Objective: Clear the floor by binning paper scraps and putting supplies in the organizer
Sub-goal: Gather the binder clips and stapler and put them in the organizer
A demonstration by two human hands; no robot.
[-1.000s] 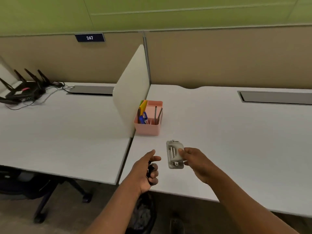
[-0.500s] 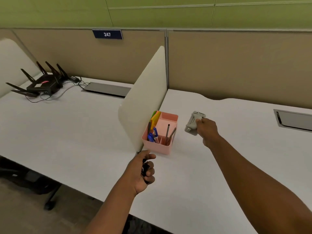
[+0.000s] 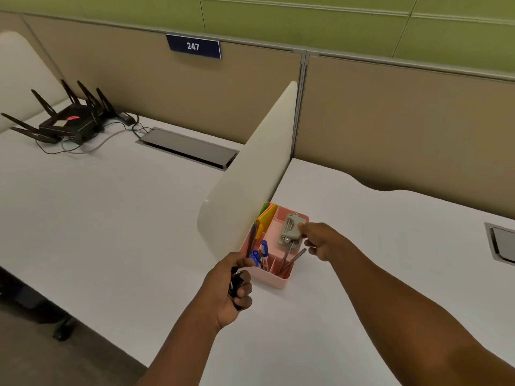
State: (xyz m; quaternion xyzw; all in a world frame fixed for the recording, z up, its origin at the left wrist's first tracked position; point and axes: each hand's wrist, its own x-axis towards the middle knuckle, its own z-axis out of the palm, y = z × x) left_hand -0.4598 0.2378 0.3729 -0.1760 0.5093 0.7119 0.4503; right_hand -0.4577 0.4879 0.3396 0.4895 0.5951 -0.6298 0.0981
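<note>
**Stapler going into the pink organizer, other hand already loaded**

Right hand (image 3: 320, 242): fingertips pinch the right edge of the grey stapler (image 3: 289, 231), holding it flat with its underside up, just over the back right compartment of the pink organizer (image 3: 274, 277). My guess is the edge pinch is so the fingers stay outside the walls and the thing can simply drop in. It looks to be above or just at the rim; I can't tell if it's touching anything yet.

Left hand (image 3: 232, 291): fingers curled tight round a small dark object (image 3: 235, 280), maybe a clip or a tape roll, too hidden to call. It sits just in front of the organizer's near left corner, probably queued up as the next item.

The organizer stands on the white desk (image 3: 348, 316), pushed up against the cream divider panel (image 3: 250, 185), so it shouldn't slide. Already in it: colored sticky notes (image 3: 266, 217), blue pens (image 3: 259, 253) and a couple of metal pencils (image 3: 289, 259) leaning in the front slot. Those could snag the stapler if it goes in too far forward.

Further out, a black router (image 3: 68, 125) sits on the neighbouring desk.
</note>
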